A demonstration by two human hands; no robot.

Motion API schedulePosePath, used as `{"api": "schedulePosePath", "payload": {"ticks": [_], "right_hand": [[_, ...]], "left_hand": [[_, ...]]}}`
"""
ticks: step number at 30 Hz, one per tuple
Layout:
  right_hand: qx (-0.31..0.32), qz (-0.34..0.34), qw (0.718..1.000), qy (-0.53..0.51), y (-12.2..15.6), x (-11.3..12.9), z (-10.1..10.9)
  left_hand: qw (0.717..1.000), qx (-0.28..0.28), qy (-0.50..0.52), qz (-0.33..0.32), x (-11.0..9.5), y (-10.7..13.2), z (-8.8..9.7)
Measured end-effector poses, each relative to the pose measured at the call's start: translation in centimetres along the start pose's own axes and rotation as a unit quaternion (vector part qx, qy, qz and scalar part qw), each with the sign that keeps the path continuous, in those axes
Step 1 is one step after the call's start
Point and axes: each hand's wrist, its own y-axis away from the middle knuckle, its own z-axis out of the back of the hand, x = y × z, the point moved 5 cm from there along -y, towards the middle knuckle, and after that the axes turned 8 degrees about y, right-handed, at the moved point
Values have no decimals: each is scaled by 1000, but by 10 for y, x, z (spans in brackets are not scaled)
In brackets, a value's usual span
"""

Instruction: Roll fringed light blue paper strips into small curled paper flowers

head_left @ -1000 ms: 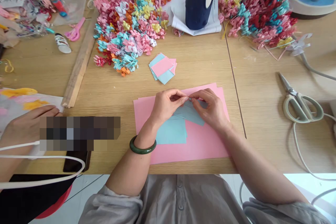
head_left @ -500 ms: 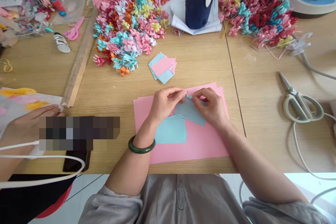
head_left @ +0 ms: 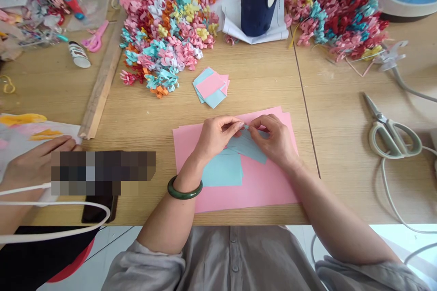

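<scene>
Both my hands meet over the pink sheets (head_left: 269, 186) in front of me. My left hand (head_left: 218, 134), with a green bangle (head_left: 185, 194) on its wrist, pinches one end of a small light-blue paper strip (head_left: 246, 126). My right hand (head_left: 273, 136) is pinched at the strip's other side, fingertips close to the left ones. Below the right fingers lies a light-blue piece with fine lines or cuts (head_left: 251, 148). A plain light-blue rectangle (head_left: 222, 169) rests on the pink sheets under my left hand. The fingers partly hide the strip.
A small stack of pink and blue cards (head_left: 210, 87) lies ahead. Beyond it are heaps of curled paper flowers (head_left: 167, 32) and a dark blue bottle (head_left: 257, 4). Scissors (head_left: 392, 134) lie at right. A wooden strip (head_left: 102, 82) and another person's hand (head_left: 44, 157) are at left.
The light-blue strip between my fingertips now shows more clearly, bunched or folded small. My hands have shifted only slightly and stay over the same spot.
</scene>
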Motion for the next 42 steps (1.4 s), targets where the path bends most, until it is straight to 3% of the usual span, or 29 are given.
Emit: {"api": "schedulePosePath", "payload": {"ticks": [25, 36, 42], "right_hand": [[18, 15, 999, -27, 1, 3, -1], [25, 9, 998, -65, 0, 2, 1], [36, 15, 997, -74, -2, -4, -1]], "left_hand": [[998, -31, 46, -22, -1, 0, -1], [999, -23, 11, -43, -2, 1, -3], [997, -35, 67, -14, 1, 0, 0]]}}
